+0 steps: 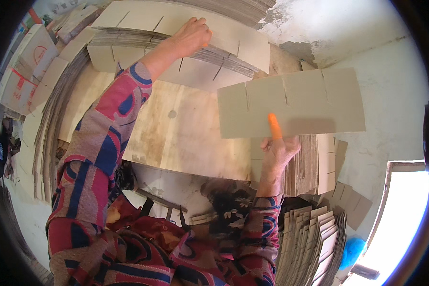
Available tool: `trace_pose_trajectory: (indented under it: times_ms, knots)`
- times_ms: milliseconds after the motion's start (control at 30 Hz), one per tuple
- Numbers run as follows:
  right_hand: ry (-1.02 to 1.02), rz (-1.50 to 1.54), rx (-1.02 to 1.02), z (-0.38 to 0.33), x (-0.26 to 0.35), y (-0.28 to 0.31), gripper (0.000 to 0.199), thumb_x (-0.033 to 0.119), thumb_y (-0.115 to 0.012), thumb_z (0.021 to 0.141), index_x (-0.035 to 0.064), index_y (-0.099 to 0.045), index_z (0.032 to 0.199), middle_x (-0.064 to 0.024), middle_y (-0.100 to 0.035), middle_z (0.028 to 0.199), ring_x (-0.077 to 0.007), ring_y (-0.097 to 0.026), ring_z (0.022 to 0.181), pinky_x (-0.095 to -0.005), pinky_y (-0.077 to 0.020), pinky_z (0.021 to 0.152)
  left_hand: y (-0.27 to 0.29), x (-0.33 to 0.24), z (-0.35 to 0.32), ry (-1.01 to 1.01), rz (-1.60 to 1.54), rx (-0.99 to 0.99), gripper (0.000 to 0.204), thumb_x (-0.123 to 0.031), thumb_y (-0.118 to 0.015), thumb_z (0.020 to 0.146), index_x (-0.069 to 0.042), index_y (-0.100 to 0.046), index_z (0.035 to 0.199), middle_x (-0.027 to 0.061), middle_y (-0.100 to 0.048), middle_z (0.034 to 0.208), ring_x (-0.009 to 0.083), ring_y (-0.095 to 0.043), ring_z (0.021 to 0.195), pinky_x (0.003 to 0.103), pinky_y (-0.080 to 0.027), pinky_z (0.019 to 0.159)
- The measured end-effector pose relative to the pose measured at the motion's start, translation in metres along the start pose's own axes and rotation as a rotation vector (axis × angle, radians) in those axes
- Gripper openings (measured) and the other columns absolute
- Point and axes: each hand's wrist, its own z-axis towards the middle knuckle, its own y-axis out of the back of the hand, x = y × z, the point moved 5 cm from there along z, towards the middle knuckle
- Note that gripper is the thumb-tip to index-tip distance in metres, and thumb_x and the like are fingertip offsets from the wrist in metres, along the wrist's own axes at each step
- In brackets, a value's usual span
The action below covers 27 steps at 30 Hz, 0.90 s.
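My right hand (280, 151) grips a slotted cardboard divider sheet (300, 105) by its near edge and holds it raised. An orange finger cover lies against the sheet's face, and three slits run in from its far edge. Farther off to the left, my left hand (190, 37) is closed over a long stack of slotted cardboard sheets (214, 62) at the back of the wooden table (200, 124). Its fingers are curled, with a bit of orange showing on one. What lies under those fingertips, if anything, is hidden.
More cardboard stacks stand along the table's left side (52, 119) and below my right hand (307, 164). Upright dividers (310, 243) fill the lower right, near a blue bundle (352, 252). A white box (24, 71) sits far left. A bright opening (400, 214) is at right.
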Motion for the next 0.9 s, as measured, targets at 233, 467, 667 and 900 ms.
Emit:
trace_pose_trajectory:
  times_ms: [233, 467, 667, 900]
  knots:
    - [-0.072, -0.034, 0.058, -0.006, 0.006, -0.010, 0.016, 0.001, -0.059, 0.084, -0.0028, -0.069, 0.096, -0.0032, -0.059, 0.067, -0.0075, -0.043, 0.039, -0.0222, -0.0282, 0.035, 0.030, 0.003, 0.001, 0.000, -0.234, -0.139, 0.016, -0.017, -0.061, 0.080, -0.002, -0.055, 0.079, 0.0062, -0.055, 0.084, 0.0241, -0.051, 0.086, 0.035, -0.048, 0.072]
    - [-0.026, -0.037, 0.028, -0.013, 0.005, -0.012, 0.017, 0.003, -0.057, 0.086, -0.0066, -0.067, 0.096, -0.0044, -0.055, 0.059, -0.0085, -0.044, 0.039, -0.0234, -0.0294, 0.036, 0.064, -0.067, -0.031, -0.312, 0.215, -0.176, 0.048, -0.008, -0.059, 0.072, 0.006, -0.054, 0.118, 0.0112, -0.056, 0.105, 0.0205, -0.052, 0.089, 0.027, -0.050, 0.068]
    - [-0.056, -0.034, 0.001, -0.012, 0.005, -0.008, 0.005, -0.004, -0.060, 0.085, -0.0072, -0.064, 0.084, -0.0034, -0.050, 0.048, -0.0075, -0.046, 0.036, -0.0226, -0.0331, 0.033, 0.067, -0.100, -0.053, -0.327, 0.277, 0.000, 0.053, -0.009, -0.061, 0.068, 0.012, -0.053, 0.116, 0.0142, -0.057, 0.107, 0.0209, -0.053, 0.090, 0.026, -0.050, 0.059]
    - [-0.061, -0.038, -0.007, -0.014, 0.010, -0.009, 0.007, -0.001, -0.064, 0.085, -0.0065, -0.064, 0.081, -0.0032, -0.050, 0.046, -0.0066, -0.045, 0.036, -0.0217, -0.0330, 0.034, 0.067, -0.100, -0.062, -0.251, 0.174, -0.053, 0.047, -0.008, -0.061, 0.066, 0.012, -0.059, 0.108, 0.0161, -0.056, 0.111, 0.0202, -0.052, 0.086, 0.025, -0.051, 0.056]
